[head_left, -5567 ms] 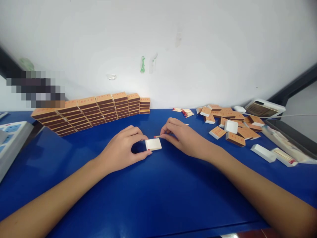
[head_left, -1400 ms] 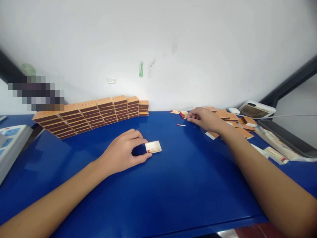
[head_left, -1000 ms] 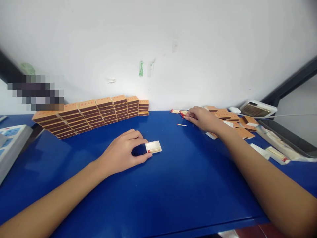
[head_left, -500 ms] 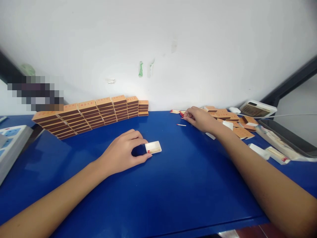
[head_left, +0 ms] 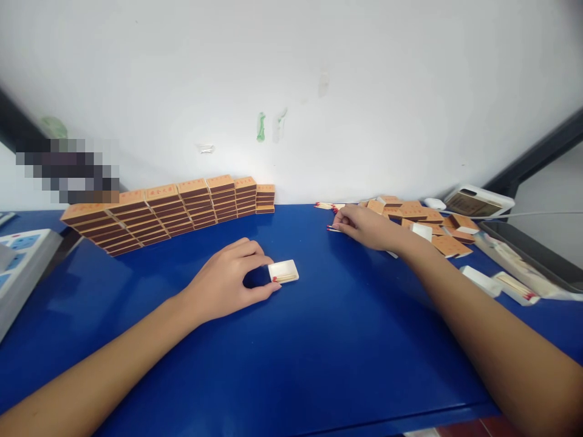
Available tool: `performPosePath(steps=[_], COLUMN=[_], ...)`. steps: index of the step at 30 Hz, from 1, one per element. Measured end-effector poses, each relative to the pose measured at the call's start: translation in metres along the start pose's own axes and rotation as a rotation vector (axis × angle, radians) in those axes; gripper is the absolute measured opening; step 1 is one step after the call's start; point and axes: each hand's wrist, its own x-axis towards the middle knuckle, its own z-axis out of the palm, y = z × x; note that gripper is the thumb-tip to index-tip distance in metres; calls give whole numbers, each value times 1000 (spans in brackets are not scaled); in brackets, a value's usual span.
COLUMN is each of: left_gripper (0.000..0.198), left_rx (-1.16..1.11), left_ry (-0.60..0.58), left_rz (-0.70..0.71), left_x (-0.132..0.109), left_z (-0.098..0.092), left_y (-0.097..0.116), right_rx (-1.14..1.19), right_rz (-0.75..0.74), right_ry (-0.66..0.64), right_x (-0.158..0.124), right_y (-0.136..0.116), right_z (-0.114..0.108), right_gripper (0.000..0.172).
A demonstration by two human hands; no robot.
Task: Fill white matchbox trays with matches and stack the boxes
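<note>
My left hand (head_left: 232, 276) has its thumb and fingers closed on the near end of a small white matchbox tray (head_left: 285, 267) on the blue table. A few red-headed matches (head_left: 286, 278) lie along the tray's near side. Farther right, my right hand (head_left: 364, 226) is pinched down at the tabletop on a match (head_left: 333, 229) with its red head pointing left. Its fingertips partly hide the match stem. Just beyond those fingers lies a loose heap of red-tipped matches (head_left: 324, 206), partly covered by the hand.
Stacked orange-and-brown matchboxes (head_left: 191, 206) form a wall at the left back. At right lie scattered matchbox sleeves (head_left: 412, 211), a filled tray (head_left: 514, 286), a white tray (head_left: 480, 280), a phone (head_left: 478, 200) and a dark flat device (head_left: 532, 255). A power strip (head_left: 22, 255) stands far left.
My right hand has moved slightly nearer, from the match heap down onto the single match lying in front of it. My left hand keeps its hold on the tray.
</note>
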Motion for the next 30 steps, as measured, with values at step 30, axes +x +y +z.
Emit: performPosePath(steps=[30], left_gripper=[26], left_rx=[7], left_ry=[32], left_rz=[24], left_x=[0], left_z=[1], left_y=[1], right_rx=[-24], right_rz=[-395], right_ry=[75], right_x=[-44], right_y=[-133], right_z=[42], right_gripper=[14])
